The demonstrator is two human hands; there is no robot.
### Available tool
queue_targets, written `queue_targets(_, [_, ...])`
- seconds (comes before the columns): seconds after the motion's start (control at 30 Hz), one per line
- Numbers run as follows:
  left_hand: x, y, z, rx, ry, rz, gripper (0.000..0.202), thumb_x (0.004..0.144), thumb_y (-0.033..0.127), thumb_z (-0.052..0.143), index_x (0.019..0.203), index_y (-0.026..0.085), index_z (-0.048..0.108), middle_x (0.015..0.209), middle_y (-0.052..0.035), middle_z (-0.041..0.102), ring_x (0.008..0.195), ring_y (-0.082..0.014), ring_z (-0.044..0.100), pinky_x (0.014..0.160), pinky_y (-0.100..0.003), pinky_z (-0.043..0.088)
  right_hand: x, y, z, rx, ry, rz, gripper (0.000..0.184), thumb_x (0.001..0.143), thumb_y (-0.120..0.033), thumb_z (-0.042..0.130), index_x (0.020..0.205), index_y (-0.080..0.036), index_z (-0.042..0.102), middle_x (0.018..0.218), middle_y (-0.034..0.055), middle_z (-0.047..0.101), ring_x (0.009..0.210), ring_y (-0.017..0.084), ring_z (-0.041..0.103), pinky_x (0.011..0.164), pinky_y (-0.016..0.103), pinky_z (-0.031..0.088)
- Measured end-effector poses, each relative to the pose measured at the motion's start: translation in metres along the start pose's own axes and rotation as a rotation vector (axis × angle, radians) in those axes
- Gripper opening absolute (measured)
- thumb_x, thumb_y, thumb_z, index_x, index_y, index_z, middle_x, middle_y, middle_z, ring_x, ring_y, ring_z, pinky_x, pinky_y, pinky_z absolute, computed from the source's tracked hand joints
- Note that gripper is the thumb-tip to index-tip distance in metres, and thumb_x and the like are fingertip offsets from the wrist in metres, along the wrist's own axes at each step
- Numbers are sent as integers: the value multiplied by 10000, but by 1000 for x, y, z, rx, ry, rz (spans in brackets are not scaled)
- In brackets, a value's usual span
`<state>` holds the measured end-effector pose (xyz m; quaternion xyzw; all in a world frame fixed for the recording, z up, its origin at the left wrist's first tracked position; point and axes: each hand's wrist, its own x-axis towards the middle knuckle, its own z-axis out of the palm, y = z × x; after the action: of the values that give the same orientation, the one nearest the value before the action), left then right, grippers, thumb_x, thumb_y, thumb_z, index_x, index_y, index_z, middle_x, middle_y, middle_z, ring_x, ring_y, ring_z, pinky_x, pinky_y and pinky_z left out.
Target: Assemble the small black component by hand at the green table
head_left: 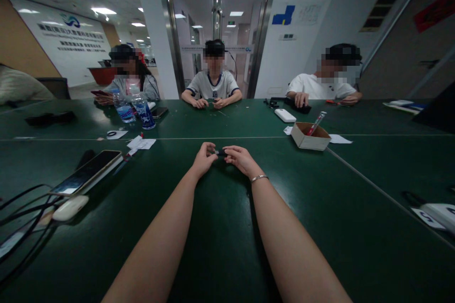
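Observation:
Over the green table, both hands meet at a small, slim dark object with a pale end on its left. Its kind is too small to make out. My left hand pinches the pale end between thumb and fingers. On the other side, my right hand grips the dark end with its fingertips; a metal bracelet circles that wrist. The fingers partly cover the object.
A small open box with a tube in it stands to the right. Leftward lie a phone, cables, paper scraps and bottles. Several people sit across the table, one person directly opposite.

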<state>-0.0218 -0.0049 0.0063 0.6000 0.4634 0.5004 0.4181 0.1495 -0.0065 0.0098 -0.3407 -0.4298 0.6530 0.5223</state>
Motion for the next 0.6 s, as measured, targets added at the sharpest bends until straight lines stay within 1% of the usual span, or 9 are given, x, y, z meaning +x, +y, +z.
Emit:
queue_targets(0.07, [0,0,0,-15,13,-14,287,729,220,609,996,174,514,843,-20,598,726,-131,541,686,-251,413,0,1,0,-2,0,3,305,586,-223,871,821,-108,714,596,25,631,536,102,579,495,186,483])
queue_targets(0.17, [0,-1,0,-12,-35,-70,230,838,314,506,1016,170,520,701,2,569,612,-128,507,619,-251,394,1,1,-1,-8,-4,8,291,600,-214,859,832,-110,718,615,30,639,549,104,587,503,184,488])
queue_targets(0.23, [0,-2,0,3,-29,-35,228,818,284,538,1015,170,530,692,7,564,647,-131,531,639,-246,401,1,1,-1,-7,-8,8,293,597,-207,856,836,-110,719,631,32,645,545,98,584,502,179,486])
queue_targets(0.3, [0,-2,0,4,10,1,263,767,242,599,1013,172,537,751,2,581,692,-127,551,659,-238,410,1,1,-2,-4,-9,9,294,594,-203,855,837,-109,719,638,32,647,541,93,580,499,175,482])
queue_targets(0.37, [0,-3,-1,-1,15,-18,264,788,297,594,1012,168,546,739,-1,581,641,-122,535,621,-238,404,2,2,-2,-2,-9,9,288,601,-202,853,836,-109,717,633,30,644,544,96,582,498,177,482])
queue_targets(0.43, [0,-3,-1,-3,-19,-44,283,831,370,548,1025,163,553,669,6,560,587,-124,511,590,-244,392,1,2,-2,-2,-10,9,278,609,-199,850,836,-109,716,629,30,641,548,99,585,503,182,486])
queue_targets(0.47, [0,-2,-1,-6,-30,-34,295,829,374,555,1035,164,554,663,7,558,600,-128,519,601,-245,398,1,2,-2,-1,-10,8,273,613,-196,848,835,-108,716,631,30,641,548,99,585,506,184,488])
queue_targets(0.53, [-1,-2,-1,-10,-14,3,323,779,325,626,1051,168,553,733,-5,581,680,-134,551,657,-248,418,1,2,-1,0,-12,5,263,618,-192,844,834,-110,718,632,30,643,542,96,583,510,186,492])
queue_targets(0.6, [-1,-1,0,-13,9,1,339,759,298,648,1057,168,554,799,-19,595,731,-140,565,688,-254,430,0,1,-1,-2,-13,5,253,625,-190,839,833,-113,719,623,25,641,536,94,580,511,185,495])
